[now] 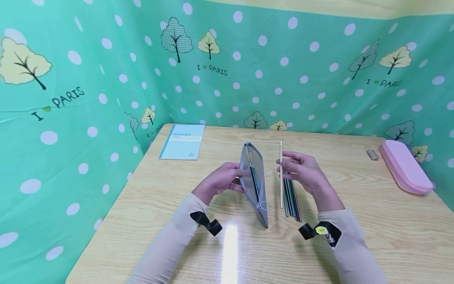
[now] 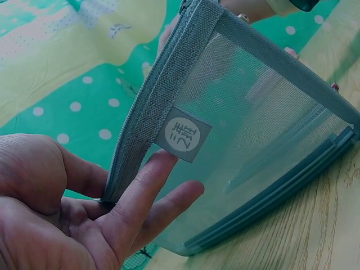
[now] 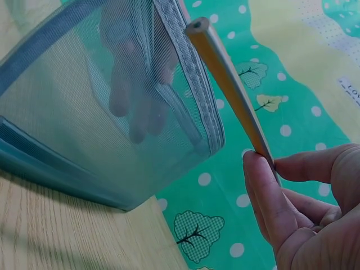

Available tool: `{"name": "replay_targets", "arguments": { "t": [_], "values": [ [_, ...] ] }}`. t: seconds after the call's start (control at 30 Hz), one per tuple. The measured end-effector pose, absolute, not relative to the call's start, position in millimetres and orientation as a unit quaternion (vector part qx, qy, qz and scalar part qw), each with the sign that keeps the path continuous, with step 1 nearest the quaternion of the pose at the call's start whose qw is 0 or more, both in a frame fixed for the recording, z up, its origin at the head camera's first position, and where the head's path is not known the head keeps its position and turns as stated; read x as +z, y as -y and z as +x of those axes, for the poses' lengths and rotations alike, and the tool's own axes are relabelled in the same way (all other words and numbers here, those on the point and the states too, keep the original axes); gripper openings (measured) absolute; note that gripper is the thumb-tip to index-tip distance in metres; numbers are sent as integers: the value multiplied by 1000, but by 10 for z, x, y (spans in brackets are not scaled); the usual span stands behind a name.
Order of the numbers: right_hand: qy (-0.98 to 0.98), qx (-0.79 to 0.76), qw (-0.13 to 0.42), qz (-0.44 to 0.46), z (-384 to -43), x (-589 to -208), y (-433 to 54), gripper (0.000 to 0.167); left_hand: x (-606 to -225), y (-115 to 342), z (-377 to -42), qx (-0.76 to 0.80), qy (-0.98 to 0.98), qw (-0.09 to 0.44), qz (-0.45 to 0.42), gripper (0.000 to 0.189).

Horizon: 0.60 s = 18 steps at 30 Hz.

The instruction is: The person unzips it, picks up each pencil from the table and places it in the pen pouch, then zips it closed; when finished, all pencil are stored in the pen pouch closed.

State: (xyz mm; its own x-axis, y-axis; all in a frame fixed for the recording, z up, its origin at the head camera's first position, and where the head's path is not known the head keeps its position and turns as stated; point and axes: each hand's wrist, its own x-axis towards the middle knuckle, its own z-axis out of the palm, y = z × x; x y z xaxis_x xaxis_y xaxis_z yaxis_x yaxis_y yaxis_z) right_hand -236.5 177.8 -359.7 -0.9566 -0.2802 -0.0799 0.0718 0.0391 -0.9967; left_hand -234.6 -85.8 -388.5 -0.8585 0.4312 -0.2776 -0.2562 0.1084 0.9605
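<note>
A person in pale long sleeves works at a light wood-grain table (image 1: 142, 225), both hands raised at its middle around a grey zip pouch with see-through mesh sides (image 1: 260, 169), the landmark here. The pouch is on its long side, its unzipped mouth gaping upward; I cannot tell whether its bottom edge touches the wood.

The left hand (image 1: 225, 178) grips the pouch by its left rim, thumb hooked over the zip edge, 2 fingers stretched along the outside by a square label. Slim dark pencils (image 1: 254, 179) lie inside the pouch.

Just right of the pouch, the right hand (image 1: 301, 171) pinches a pale, unsharpened pencil (image 1: 281, 193) between thumb and fingertips, gold-brown along 1 side in the right wrist view. A narrow gap separates this pencil from the pouch's right wall. Beneath the hand, a bundle of dark and teal pencils (image 1: 292, 201) lies side by side on the wood.

Left of the pouch and farther back, a pale blue notebook marked "Gambit" (image 1: 182, 144) lies near the table's far left corner, with a broad stretch of wood between. Well to the pouch's right, past another wide stretch, are a small grey block-shaped eraser (image 1: 372, 154) and a rounded pink case (image 1: 406, 167), close to the table's right edge.
</note>
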Motion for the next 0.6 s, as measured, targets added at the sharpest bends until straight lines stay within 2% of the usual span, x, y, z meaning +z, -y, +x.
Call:
{"name": "replay_targets", "arguments": {
  "t": [0.6],
  "values": [
    [-699,-700,119,-91,-2297,-3631,-1544,61,-3892,851,-2348,673,-690,256,66,33]
  ]
}}
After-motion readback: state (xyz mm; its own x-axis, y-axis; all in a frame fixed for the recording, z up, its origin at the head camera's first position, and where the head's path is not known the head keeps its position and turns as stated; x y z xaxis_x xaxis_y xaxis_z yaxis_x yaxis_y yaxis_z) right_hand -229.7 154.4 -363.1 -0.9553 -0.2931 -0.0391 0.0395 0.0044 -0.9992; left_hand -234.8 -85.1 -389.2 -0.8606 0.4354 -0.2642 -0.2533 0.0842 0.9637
